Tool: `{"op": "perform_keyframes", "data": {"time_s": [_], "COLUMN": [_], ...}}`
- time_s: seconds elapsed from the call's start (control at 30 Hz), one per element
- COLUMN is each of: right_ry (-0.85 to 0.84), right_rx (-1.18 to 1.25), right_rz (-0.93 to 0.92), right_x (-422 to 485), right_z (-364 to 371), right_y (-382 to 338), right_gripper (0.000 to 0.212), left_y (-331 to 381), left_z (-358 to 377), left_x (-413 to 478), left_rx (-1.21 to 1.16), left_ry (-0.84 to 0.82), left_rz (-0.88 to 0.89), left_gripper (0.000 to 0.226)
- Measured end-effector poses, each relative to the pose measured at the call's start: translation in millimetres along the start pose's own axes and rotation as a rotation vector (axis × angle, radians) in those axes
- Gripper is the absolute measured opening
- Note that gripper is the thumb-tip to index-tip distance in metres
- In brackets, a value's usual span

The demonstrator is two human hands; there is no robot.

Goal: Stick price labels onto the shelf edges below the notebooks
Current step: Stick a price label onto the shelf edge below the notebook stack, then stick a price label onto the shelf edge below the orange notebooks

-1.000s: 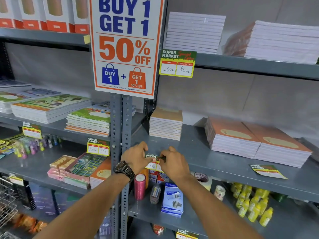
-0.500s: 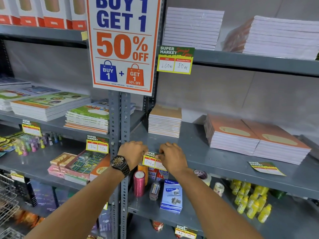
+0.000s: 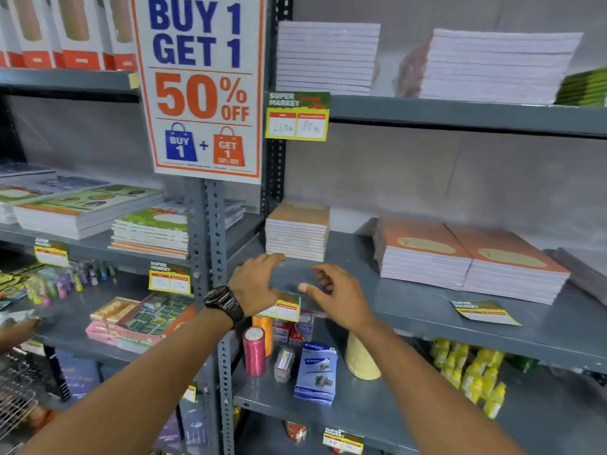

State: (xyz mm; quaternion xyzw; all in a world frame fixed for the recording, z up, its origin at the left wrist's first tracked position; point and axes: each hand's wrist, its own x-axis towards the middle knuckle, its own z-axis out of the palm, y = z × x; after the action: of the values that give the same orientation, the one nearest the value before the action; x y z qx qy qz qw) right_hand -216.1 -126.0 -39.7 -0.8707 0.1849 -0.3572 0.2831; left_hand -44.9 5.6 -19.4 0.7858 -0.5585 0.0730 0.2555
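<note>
A: What's new at the hands?

B: Half a second back both were pinching the label against the shelf edge. Now they're lifted off it. The left hand [image 3: 254, 284], watch [image 3: 224, 303] on its wrist, has its fingers spread open above the shelf and grips nothing. The right hand [image 3: 335, 295] is loosely open, fingers curled, also empty.

A: And the label?

B: The label [image 3: 285, 307] hangs on the front edge of the middle shelf [image 3: 410, 310], just right of centre frame, below the small tan notebooks [image 3: 297, 231]. The left hand partly covers its left end. It stays put with nobody holding it, so I judge that one stuck.

A: What's left?

B: A loose label [image 3: 484, 311] lies flat on the shelf at the right, in front of the orange notebooks [image 3: 469, 254]. That edge looks bare, so probably it goes there next.

A: Any writing?

B: The poster [image 3: 200, 87] at upper centre reads "BUY 1 GET 1 50% OFF", with bags marked "BUY 1" and "GET 1". The upper label [image 3: 297, 116] beside it says "SUPER MARKET", with handwritten prices that look like 160 and 80. The left label [image 3: 169, 279] at mid left carries the same heading; its figures are too blurred. On the fresh one I can't read anything.
</note>
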Motion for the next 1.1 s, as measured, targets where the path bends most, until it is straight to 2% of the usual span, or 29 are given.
{"op": "perform_keyframes", "data": {"time_s": [0.13, 0.27, 0.33, 0.43, 0.5, 0.63, 0.73, 0.83, 1.0, 1.1], "right_ry": [0.176, 0.222, 0.226, 0.171, 0.074, -0.135, -0.163, -0.106, -0.005, -0.007], "right_rx": [-0.052, -0.150, -0.217, -0.320, -0.318, -0.346, -0.314, -0.195, 0.026, 0.061], "right_rz": [0.040, 0.131, 0.180, 0.281, 0.372, 0.407, 0.376, 0.356, 0.320, 0.282], "right_x": [-17, -37, -48, -61, -67, -78, -78, -77, -75, -78], "right_z": [-78, -163, -201, -247, -270, -296, -296, -296, -297, -300], "right_y": [43, 94, 120, 152, 167, 186, 188, 186, 174, 163], "right_gripper": [0.037, 0.023, 0.018, 0.016, 0.023, 0.044, 0.048, 0.044, 0.028, 0.011], "left_y": [59, 141, 183, 237, 266, 310, 321, 326, 328, 328], "left_z": [24, 59, 80, 111, 127, 153, 162, 163, 158, 149], "left_x": [22, 45, 56, 71, 82, 100, 104, 106, 102, 96], "left_rx": [-0.101, -0.140, -0.163, -0.168, -0.144, -0.072, -0.150, -0.333, -0.582, -0.663], "left_ry": [-0.077, -0.149, -0.210, -0.317, -0.371, -0.461, -0.418, -0.348, -0.175, -0.147], "left_rz": [0.022, 0.084, 0.102, 0.100, 0.070, 0.010, -0.023, -0.088, -0.133, -0.081], "left_gripper": [0.050, 0.036, 0.038, 0.063, 0.075, 0.070, 0.065, 0.059, 0.024, 0.019]}}
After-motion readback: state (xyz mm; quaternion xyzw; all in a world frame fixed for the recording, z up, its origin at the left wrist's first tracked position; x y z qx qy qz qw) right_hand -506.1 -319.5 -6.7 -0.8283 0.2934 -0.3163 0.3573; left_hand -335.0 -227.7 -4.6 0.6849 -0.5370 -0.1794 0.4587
